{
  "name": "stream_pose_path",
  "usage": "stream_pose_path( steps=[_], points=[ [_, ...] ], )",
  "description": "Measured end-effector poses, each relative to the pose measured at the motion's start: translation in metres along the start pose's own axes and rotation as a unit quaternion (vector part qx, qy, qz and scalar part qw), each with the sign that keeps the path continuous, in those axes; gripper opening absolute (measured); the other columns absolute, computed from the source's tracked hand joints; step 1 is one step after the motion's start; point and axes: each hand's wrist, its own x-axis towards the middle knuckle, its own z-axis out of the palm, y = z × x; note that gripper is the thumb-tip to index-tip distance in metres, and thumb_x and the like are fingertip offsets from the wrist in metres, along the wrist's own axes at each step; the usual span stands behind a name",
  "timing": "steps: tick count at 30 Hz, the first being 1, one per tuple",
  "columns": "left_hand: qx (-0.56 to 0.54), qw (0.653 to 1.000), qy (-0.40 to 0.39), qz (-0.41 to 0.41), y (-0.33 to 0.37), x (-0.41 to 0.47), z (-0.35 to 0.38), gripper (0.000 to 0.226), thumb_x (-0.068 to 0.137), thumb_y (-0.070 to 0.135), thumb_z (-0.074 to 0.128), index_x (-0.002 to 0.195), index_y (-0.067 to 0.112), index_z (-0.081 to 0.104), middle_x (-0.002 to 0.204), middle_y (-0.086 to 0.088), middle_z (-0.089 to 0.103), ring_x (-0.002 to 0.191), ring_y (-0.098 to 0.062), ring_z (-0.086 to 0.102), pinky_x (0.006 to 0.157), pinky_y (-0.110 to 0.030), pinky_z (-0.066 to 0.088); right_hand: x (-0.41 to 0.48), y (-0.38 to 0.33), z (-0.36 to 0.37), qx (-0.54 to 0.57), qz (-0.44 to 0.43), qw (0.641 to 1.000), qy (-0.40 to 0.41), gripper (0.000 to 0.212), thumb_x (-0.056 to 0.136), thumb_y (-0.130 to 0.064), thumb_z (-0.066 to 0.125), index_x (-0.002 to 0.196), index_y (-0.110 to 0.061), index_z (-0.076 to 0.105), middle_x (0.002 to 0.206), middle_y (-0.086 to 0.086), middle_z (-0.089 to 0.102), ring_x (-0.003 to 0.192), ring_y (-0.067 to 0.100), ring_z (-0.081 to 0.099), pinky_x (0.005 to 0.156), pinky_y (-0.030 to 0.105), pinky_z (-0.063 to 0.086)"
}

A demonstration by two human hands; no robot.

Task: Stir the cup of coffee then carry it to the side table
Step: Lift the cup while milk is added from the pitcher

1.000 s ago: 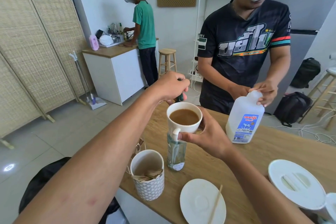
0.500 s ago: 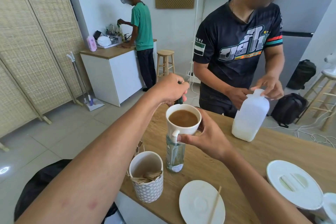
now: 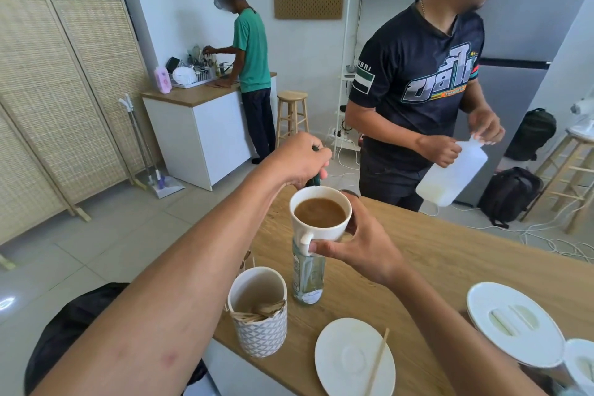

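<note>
A white cup of coffee, full of light brown liquid, hangs in the air above the wooden table. My right hand grips it from the right, with the thumb by its handle. Just behind the cup's far rim, my left hand is closed on a small dark green object; I cannot tell what that object is. A wooden stir stick lies across an empty white saucer at the table's near edge.
Under the cup stands a clear glass bottle, with a patterned holder of wooden sticks to its left. A white lid lies at the right. A person in a dark shirt across the table holds a milk jug.
The person opposite has lifted the milk jug off the table and tilted it at their side. My two hands and the cup have hardly moved.
</note>
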Motion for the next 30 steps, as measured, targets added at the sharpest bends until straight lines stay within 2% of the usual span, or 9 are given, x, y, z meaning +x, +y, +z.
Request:
stream_pose_path(
  steps=[3, 9, 13, 16, 20, 24, 27, 30],
  points=[
    [0.006, 1.000, 0.002, 0.001, 0.000, 0.001, 0.000, 0.022, 0.096, 0.019, 0.047, 0.084, 0.011, 0.064, 0.074, 0.002, 0.071, 0.078, -0.022, 0.066, 0.062, -0.034, 0.059, -0.001, -0.001, 0.000, 0.003, 0.002, 1.000, -0.001, 0.085, 0.059, -0.048, 0.087, 0.131, -0.032, 0.046, 0.113, -0.024, 0.064, 0.109, -0.003, 0.060, 0.093, 0.020, 0.050],
    [0.004, 1.000, 0.001, -0.005, 0.000, 0.002, 0.002, 0.023, 0.097, 0.019, 0.047, 0.081, 0.012, 0.062, 0.072, 0.001, 0.069, 0.072, -0.020, 0.064, 0.068, -0.040, 0.061, -0.004, -0.005, -0.002, 0.006, -0.002, 1.000, 0.009, 0.082, 0.060, -0.041, 0.088, 0.130, -0.031, 0.046, 0.112, -0.023, 0.063, 0.106, -0.007, 0.060, 0.087, 0.012, 0.049],
    [0.012, 1.000, -0.019, -0.016, 0.004, 0.002, 0.000, 0.023, 0.097, 0.021, 0.047, 0.085, 0.010, 0.063, 0.075, -0.001, 0.071, 0.072, -0.020, 0.063, 0.068, -0.038, 0.060, -0.004, -0.008, -0.003, 0.009, -0.005, 1.000, 0.016, 0.083, 0.059, -0.042, 0.087, 0.130, -0.031, 0.045, 0.113, -0.023, 0.062, 0.107, -0.007, 0.059, 0.084, 0.009, 0.048],
    [0.013, 1.000, -0.017, -0.012, 0.008, 0.001, -0.004, 0.027, 0.096, 0.022, 0.045, 0.094, 0.004, 0.064, 0.080, -0.005, 0.074, 0.075, -0.024, 0.066, 0.073, -0.044, 0.063, -0.004, -0.009, -0.003, 0.010, -0.004, 1.000, 0.018, 0.085, 0.060, -0.039, 0.088, 0.132, -0.027, 0.045, 0.115, -0.022, 0.061, 0.108, -0.006, 0.059, 0.084, 0.009, 0.048],
    [0.011, 1.000, -0.022, -0.006, 0.011, 0.001, -0.005, 0.025, 0.096, 0.021, 0.043, 0.093, 0.006, 0.062, 0.082, -0.009, 0.074, 0.077, -0.031, 0.072, 0.074, -0.046, 0.063, -0.006, -0.009, -0.004, 0.015, 0.000, 1.000, 0.019, 0.082, 0.062, -0.030, 0.090, 0.131, -0.024, 0.046, 0.114, -0.020, 0.062, 0.106, -0.008, 0.059, 0.083, 0.009, 0.047],
    [0.033, 0.999, -0.016, 0.005, 0.008, 0.003, -0.004, 0.032, 0.096, 0.027, 0.044, 0.101, 0.001, 0.062, 0.096, -0.021, 0.075, 0.094, -0.040, 0.072, 0.081, -0.050, 0.060, -0.008, -0.010, -0.003, 0.012, 0.002, 1.000, 0.024, 0.084, 0.061, -0.033, 0.090, 0.132, -0.023, 0.046, 0.116, -0.019, 0.062, 0.107, -0.005, 0.060, 0.085, 0.010, 0.048],
    [0.030, 0.999, -0.011, 0.017, 0.004, 0.005, -0.005, 0.035, 0.097, 0.038, 0.044, 0.103, 0.007, 0.061, 0.096, -0.014, 0.075, 0.097, -0.035, 0.069, 0.085, -0.047, 0.055, -0.010, -0.011, -0.004, 0.011, 0.007, 0.999, 0.031, 0.085, 0.061, -0.036, 0.090, 0.133, -0.025, 0.046, 0.117, -0.018, 0.062, 0.108, -0.005, 0.060, 0.086, 0.011, 0.048],
    [0.014, 1.000, -0.001, 0.023, 0.002, 0.001, -0.007, 0.050, 0.100, 0.054, 0.032, 0.111, 0.013, 0.059, 0.104, -0.011, 0.072, 0.103, -0.030, 0.065, 0.094, -0.048, 0.050, -0.013, -0.012, -0.005, 0.013, 0.012, 0.999, 0.037, 0.083, 0.061, -0.033, 0.090, 0.131, -0.026, 0.046, 0.117, -0.017, 0.063, 0.106, -0.006, 0.060, 0.084, 0.009, 0.048]
  ],
)
